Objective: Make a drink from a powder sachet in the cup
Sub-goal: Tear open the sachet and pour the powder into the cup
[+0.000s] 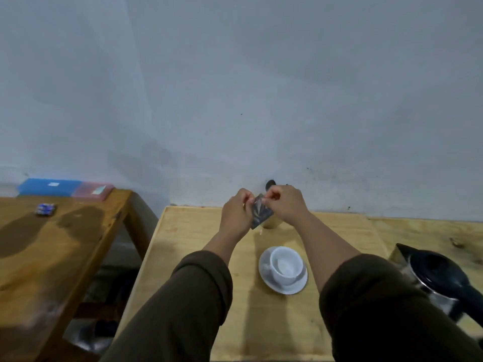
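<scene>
**Sachet pinched at its top edge, cup waiting**

Both hands were up over the far edge of the bench, close to the wall. The left hand (235, 214) and the right hand (285, 205) were drawn together, each clamped by fingertips on the top of a small dark sachet (260, 211), which hung tilted between them, clear of the wood. It looked to me like the grip for a tear.

The white cup (285, 265) stood upright on its saucer (265, 279) near the middle of the bench, well short of the hands, with nothing I could make out inside. A kettle (441, 280) sat at the right edge.

The sachet seemed light, thin and limp, probably slick foil, so a pinch right at the sealed edge is the sensible hold; gripped lower, it would likely buckle or spill powder. The cup looked like breakable china. The sachet bore a pale pattern, but no writing I could read.
</scene>
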A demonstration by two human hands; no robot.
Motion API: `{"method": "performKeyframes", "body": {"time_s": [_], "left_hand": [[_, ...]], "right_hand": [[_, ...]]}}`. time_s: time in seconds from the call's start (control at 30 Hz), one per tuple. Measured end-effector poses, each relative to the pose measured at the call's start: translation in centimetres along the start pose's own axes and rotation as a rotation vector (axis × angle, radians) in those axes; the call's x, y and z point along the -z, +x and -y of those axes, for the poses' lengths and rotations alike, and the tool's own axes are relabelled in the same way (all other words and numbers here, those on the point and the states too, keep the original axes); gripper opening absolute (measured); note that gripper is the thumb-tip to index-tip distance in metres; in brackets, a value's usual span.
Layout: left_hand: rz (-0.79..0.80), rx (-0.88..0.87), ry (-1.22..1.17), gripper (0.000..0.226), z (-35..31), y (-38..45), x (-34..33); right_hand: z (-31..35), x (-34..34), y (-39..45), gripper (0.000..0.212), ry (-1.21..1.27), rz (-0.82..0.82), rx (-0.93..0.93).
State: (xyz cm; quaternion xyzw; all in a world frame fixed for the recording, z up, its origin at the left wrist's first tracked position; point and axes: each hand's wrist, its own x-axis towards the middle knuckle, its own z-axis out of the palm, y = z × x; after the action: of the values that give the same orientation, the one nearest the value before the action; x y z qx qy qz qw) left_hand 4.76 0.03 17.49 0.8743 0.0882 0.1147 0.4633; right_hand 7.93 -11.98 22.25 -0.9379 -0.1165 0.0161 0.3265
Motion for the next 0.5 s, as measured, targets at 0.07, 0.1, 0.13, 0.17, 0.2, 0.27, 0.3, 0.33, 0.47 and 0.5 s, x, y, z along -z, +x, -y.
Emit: {"method": "performKeyframes", "body": {"time_s": [0.07, 0.1, 0.13, 0.17, 0.2, 0.27, 0.3, 0.33, 0.47, 0.5], "left_hand": [[0.038, -0.021, -0.015, 0.018, -0.7, -0.3, 0.0], [0.053, -0.031, -0.015, 0.017, -1.0, -0.4, 0.0], [0.062, -0.040, -0.011, 0.017, -1.3, -0.5, 0.0], [0.068, -0.054, 0.002, 0.017, -1.4, -0.6, 0.0], [0.074, -0.069, 0.024, 0.018, -1.5, -0.5, -0.1], [0.089, -0.100, 0.083, 0.019, -1.8, -0.6, -0.3], [0.096, -0.115, 0.110, 0.019, -1.9, -0.5, -0.4], [0.102, -0.124, 0.124, 0.019, -2.0, -0.6, -0.6], [0.109, -0.085, 0.032, 0.022, -3.0, -0.8, -1.3], [0.110, -0.066, -0.005, 0.022, -3.2, -0.8, -1.5]], "right_hand": [[0.0, 0.5, -0.7, 0.011, 0.002, -0.020, -0.004], [0.0, 0.7, -1.0, 0.011, 0.011, -0.028, -0.008], [-0.1, 0.8, -1.4, 0.010, 0.031, -0.037, -0.016], [-0.2, 0.9, -1.7, 0.010, 0.052, -0.050, -0.024], [-0.2, 1.0, -2.0, 0.010, 0.070, -0.064, -0.030], [-0.2, 1.4, -2.6, 0.013, 0.102, -0.084, -0.026], [-0.3, 1.7, -2.8, 0.015, 0.121, -0.088, -0.027], [-0.4, 1.9, -2.9, 0.015, 0.133, -0.087, -0.033], [-1.0, 2.9, -2.7, 0.005, 0.112, -0.064, -0.048], [-1.2, 3.1, -2.6, 0.004, 0.105, -0.064, -0.045]]}}
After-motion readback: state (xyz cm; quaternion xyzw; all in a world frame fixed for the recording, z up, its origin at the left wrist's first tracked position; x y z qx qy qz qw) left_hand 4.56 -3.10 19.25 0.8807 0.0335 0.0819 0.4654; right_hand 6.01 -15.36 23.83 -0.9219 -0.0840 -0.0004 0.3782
